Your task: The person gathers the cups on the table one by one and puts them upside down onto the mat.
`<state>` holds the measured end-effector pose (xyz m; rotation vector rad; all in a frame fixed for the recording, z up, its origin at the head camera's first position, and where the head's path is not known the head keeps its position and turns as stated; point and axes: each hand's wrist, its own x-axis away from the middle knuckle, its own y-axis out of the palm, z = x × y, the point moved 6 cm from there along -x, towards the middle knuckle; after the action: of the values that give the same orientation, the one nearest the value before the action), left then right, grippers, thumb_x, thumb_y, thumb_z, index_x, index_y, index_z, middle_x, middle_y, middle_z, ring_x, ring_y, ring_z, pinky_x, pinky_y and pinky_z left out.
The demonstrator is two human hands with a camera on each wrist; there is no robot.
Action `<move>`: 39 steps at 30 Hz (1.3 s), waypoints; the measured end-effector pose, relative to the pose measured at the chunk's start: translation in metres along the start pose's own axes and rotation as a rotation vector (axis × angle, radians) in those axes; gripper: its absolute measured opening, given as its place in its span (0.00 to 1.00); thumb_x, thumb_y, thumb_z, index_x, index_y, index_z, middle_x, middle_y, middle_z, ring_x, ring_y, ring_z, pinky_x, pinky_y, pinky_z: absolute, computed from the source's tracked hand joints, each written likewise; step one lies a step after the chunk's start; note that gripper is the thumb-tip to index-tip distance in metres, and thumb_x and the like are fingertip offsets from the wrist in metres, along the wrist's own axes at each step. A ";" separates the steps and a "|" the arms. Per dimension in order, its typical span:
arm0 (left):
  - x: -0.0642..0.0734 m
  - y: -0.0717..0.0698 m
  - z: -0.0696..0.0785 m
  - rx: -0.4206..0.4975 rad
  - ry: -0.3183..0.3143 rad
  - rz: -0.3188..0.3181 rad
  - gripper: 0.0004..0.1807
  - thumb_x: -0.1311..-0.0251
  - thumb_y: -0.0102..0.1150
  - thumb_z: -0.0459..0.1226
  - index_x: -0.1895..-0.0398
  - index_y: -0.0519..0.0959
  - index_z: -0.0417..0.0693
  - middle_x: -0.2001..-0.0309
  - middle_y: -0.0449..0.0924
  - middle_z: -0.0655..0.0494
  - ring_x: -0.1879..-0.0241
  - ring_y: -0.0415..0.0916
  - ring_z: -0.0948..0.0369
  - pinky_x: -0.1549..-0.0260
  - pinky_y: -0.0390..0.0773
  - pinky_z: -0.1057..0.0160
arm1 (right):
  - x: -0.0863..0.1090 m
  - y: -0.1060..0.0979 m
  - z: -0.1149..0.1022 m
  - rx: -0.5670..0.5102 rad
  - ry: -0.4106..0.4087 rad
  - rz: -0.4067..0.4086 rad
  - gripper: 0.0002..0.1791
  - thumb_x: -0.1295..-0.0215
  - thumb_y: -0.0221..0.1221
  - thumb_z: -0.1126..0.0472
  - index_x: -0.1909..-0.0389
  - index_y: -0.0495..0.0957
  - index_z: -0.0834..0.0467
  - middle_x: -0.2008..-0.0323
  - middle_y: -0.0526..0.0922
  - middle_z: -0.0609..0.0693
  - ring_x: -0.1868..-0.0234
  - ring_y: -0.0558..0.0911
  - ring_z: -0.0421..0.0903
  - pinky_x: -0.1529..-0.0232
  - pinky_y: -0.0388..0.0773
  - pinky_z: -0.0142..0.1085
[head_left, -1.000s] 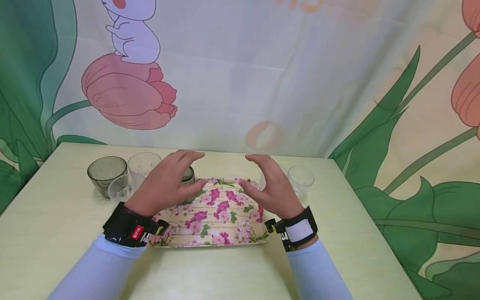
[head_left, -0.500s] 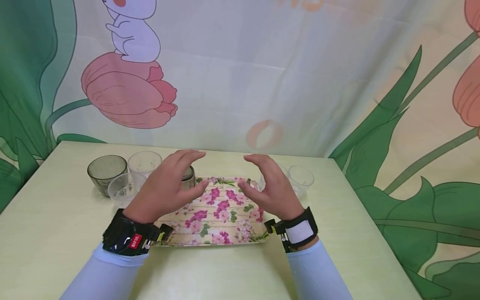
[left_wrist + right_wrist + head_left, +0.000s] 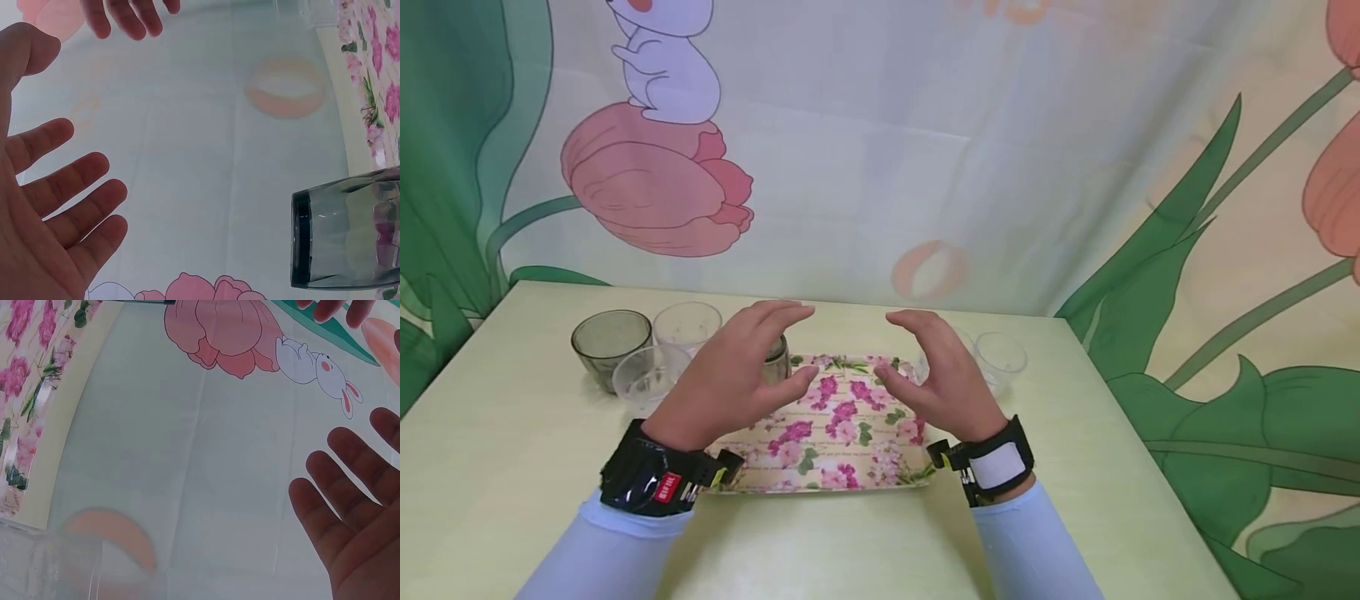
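Observation:
My left hand point(image 3: 733, 367) hovers over the left part of a flower-patterned tray point(image 3: 850, 433), fingers spread and relaxed, holding nothing. Facing it, my right hand point(image 3: 947, 375) hovers at the tray's right edge, likewise with loose fingers and nothing in them. A dark grey glass cup point(image 3: 344, 231) stands at the tray's left side, mostly hidden behind the left hand in the head view. Behind the right hand are clear cups, one of them a clear cup point(image 3: 1002, 354) at its right, another clear cup point(image 3: 50, 562) low in the right wrist view.
Left of the tray stand a grey glass bowl point(image 3: 612, 342), a clear cup point(image 3: 688, 325) and a nearer clear cup point(image 3: 651, 375), close together on the pale table point(image 3: 1075, 467). A printed curtain point(image 3: 850, 167) hangs along the table's back edge.
My left hand has shifted very slightly right, its wrist a little lower and further from the tray's near corner. The right hand and the cups stay essentially in place.

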<state>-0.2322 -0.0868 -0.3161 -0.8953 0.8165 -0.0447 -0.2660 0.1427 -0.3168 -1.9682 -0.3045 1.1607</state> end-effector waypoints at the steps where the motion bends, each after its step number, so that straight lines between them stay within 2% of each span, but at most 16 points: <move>1: 0.000 -0.001 0.000 -0.003 0.002 0.005 0.35 0.40 0.66 0.48 0.31 0.70 0.46 0.34 0.72 0.48 0.34 0.69 0.50 0.36 0.72 0.47 | 0.000 0.001 0.000 -0.002 0.000 -0.001 0.34 0.36 0.64 0.49 0.32 0.69 0.56 0.38 0.76 0.53 0.35 0.74 0.50 0.34 0.72 0.47; 9: 0.002 -0.004 0.000 -0.001 0.010 0.016 0.35 0.40 0.66 0.48 0.31 0.70 0.46 0.35 0.72 0.48 0.34 0.70 0.50 0.36 0.73 0.47 | 0.000 0.004 -0.001 -0.004 0.004 -0.014 0.34 0.36 0.63 0.48 0.32 0.69 0.56 0.38 0.76 0.53 0.35 0.74 0.49 0.34 0.72 0.47; 23: 0.002 -0.002 0.000 -0.007 0.011 -0.008 0.36 0.40 0.66 0.49 0.30 0.70 0.46 0.35 0.72 0.48 0.34 0.69 0.50 0.37 0.73 0.46 | -0.003 0.002 -0.005 0.007 0.002 -0.021 0.33 0.37 0.65 0.50 0.33 0.70 0.59 0.39 0.76 0.54 0.36 0.74 0.50 0.34 0.73 0.47; 31: 0.001 0.001 0.000 -0.012 0.017 -0.014 0.36 0.40 0.66 0.50 0.30 0.69 0.47 0.35 0.72 0.48 0.34 0.70 0.50 0.36 0.73 0.46 | 0.000 0.006 0.002 0.021 0.013 -0.037 0.33 0.35 0.64 0.48 0.33 0.70 0.57 0.38 0.76 0.53 0.35 0.74 0.48 0.33 0.72 0.46; 39: 0.001 0.002 -0.002 -0.011 0.008 -0.020 0.36 0.40 0.66 0.50 0.30 0.69 0.47 0.35 0.73 0.49 0.34 0.70 0.50 0.36 0.72 0.47 | -0.001 0.001 0.009 0.047 0.043 -0.051 0.33 0.36 0.64 0.48 0.33 0.70 0.58 0.39 0.77 0.53 0.35 0.74 0.49 0.33 0.72 0.46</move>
<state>-0.2331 -0.0871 -0.3187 -0.9140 0.8156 -0.0617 -0.2736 0.1462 -0.3195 -1.9310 -0.3009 1.0819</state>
